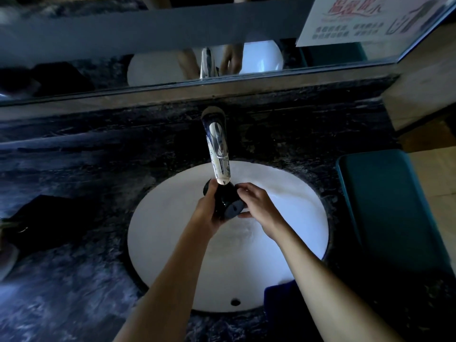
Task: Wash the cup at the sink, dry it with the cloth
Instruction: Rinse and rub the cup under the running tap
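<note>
A dark glossy cup (228,202) lies tilted just under the spout of the chrome tap (218,154), over the white oval sink (172,243), its base turned toward me. My left hand (209,213) grips the cup's left side. My right hand (259,206) touches the cup's right side, fingers curled over it near the base. A dark blue cloth (278,299) hangs over the sink's near right rim, partly hidden by my right forearm. I cannot make out running water.
Dark marble counter (86,169) surrounds the sink. A dark object (47,223) lies on the counter at left. A teal bin (387,206) stands right of the counter. A mirror (148,45) runs along the back with a printed sign (370,18) at upper right.
</note>
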